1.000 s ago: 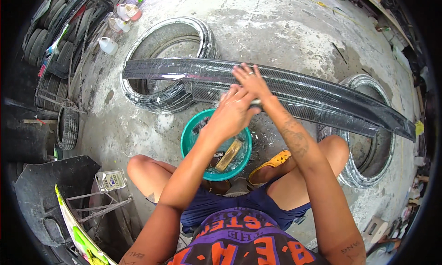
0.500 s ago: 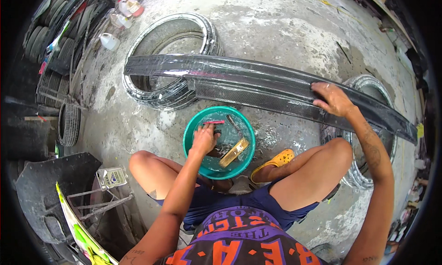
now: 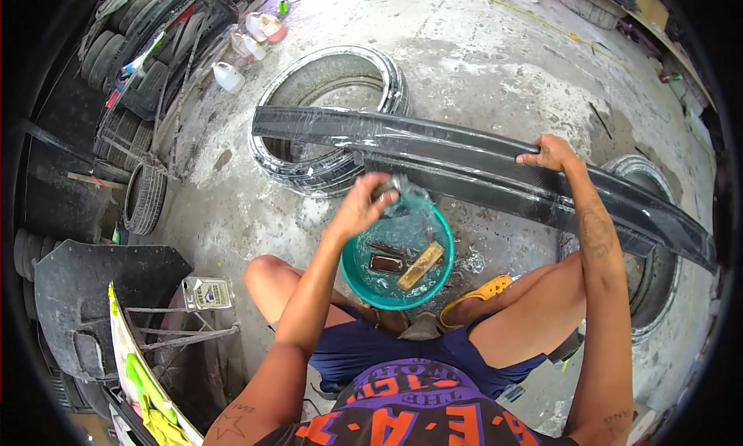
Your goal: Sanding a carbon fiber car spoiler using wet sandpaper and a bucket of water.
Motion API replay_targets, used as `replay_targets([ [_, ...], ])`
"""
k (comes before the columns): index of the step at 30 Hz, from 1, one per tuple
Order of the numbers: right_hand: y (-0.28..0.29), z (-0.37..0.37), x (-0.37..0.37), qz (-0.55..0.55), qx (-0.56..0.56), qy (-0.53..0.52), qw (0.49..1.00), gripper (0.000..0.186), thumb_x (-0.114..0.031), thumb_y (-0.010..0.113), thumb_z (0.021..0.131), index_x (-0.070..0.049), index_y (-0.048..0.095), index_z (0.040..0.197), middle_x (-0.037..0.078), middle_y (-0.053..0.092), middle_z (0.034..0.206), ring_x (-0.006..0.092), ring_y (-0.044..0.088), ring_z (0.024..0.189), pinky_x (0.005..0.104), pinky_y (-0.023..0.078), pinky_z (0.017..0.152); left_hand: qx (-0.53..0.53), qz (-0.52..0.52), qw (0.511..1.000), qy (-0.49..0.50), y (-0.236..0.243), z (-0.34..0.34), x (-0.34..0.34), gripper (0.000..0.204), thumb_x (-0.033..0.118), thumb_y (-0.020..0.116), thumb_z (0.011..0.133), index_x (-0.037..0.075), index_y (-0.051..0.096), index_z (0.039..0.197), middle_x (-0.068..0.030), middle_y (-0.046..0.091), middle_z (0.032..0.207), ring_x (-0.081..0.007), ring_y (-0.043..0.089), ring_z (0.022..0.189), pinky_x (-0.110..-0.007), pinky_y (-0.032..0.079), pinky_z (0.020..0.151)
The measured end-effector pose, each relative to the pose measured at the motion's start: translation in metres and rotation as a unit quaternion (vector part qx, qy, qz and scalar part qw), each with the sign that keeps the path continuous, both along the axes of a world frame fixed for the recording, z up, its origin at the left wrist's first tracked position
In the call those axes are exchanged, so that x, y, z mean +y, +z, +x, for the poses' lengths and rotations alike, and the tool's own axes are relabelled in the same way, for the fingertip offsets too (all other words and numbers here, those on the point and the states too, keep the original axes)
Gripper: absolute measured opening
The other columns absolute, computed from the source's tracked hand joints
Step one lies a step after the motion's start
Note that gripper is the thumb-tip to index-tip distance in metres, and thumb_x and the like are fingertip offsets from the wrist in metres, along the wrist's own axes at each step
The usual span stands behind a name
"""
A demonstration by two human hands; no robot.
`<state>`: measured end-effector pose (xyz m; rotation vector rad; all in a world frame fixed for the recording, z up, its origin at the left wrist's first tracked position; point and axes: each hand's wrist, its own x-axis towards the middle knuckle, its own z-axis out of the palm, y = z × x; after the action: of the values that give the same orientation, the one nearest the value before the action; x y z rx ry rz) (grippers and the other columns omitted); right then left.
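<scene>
one curled left hand, grip too blurred to tell, right hand pinching dark panel

We see a long, dark, glossy panel, finely patterned and wet-looking, lying slantwise across two tires. Just below it we have a round green tub, upright, holding water; the grey blur over its far rim we cannot identify.

The panel is black, the basin teal.
</scene>
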<state>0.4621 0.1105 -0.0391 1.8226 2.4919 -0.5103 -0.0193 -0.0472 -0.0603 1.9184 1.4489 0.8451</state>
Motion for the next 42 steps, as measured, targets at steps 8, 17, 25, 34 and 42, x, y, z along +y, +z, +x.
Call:
replay_targets([
  [8,0.031,-0.039,-0.054,0.157,-0.047,-0.027,0.986,0.068,-0.075,0.073,0.078,-0.009,0.081,0.092,0.016,0.074,0.077,0.0385,0.073,0.081,0.0494,0.057,0.075,0.024,0.302,0.932,0.198,0.025,0.019,0.124,0.039,0.026,0.074,0.095,0.000,0.059,0.119,-0.0212,0.059,0.116,-0.0425,0.055,0.108,-0.051,0.044,0.096],
  [17,0.025,-0.061,-0.105,0.210,-0.015,-0.111,0.971,0.054,-0.063,0.077,0.083,-0.011,0.079,0.099,0.016,0.075,0.079,0.0356,0.074,0.080,0.0480,0.057,0.072,0.007,0.284,0.955,0.089,0.011,0.157,0.080,0.032,0.013,0.071,0.092,0.000,0.059,0.119,-0.0225,0.059,0.115,-0.0432,0.053,0.107,-0.053,0.041,0.095],
  [25,0.022,-0.072,-0.129,0.247,0.007,-0.116,0.962,0.050,-0.057,0.080,0.083,-0.012,0.079,0.104,0.017,0.076,0.084,0.0379,0.074,0.077,0.0472,0.057,0.070,0.036,0.296,0.926,0.231,0.018,0.141,0.077,0.029,0.008,0.068,0.091,0.001,0.057,0.118,-0.0212,0.057,0.108,-0.0398,0.050,0.101,-0.051,0.038,0.083],
  [34,0.053,-0.066,-0.128,0.041,0.028,-0.044,0.998,0.061,-0.046,0.081,0.085,-0.010,0.068,0.132,0.022,0.075,0.109,0.0419,0.069,0.110,0.0517,0.055,0.091,0.012,0.319,0.892,0.319,0.019,0.099,0.062,0.036,0.015,0.072,0.092,-0.004,0.060,0.120,-0.0252,0.060,0.112,-0.0433,0.054,0.107,-0.055,0.042,0.094],
  [42,0.035,-0.076,-0.145,0.073,-0.056,-0.065,0.994,0.071,-0.056,0.080,0.084,-0.017,0.063,0.140,0.016,0.071,0.116,0.0372,0.070,0.107,0.0513,0.053,0.093,0.019,0.355,0.924,0.141,0.016,0.157,0.034,0.031,0.013,0.074,0.092,0.000,0.064,0.119,-0.0198,0.062,0.108,-0.0391,0.057,0.102,-0.051,0.046,0.093],
])
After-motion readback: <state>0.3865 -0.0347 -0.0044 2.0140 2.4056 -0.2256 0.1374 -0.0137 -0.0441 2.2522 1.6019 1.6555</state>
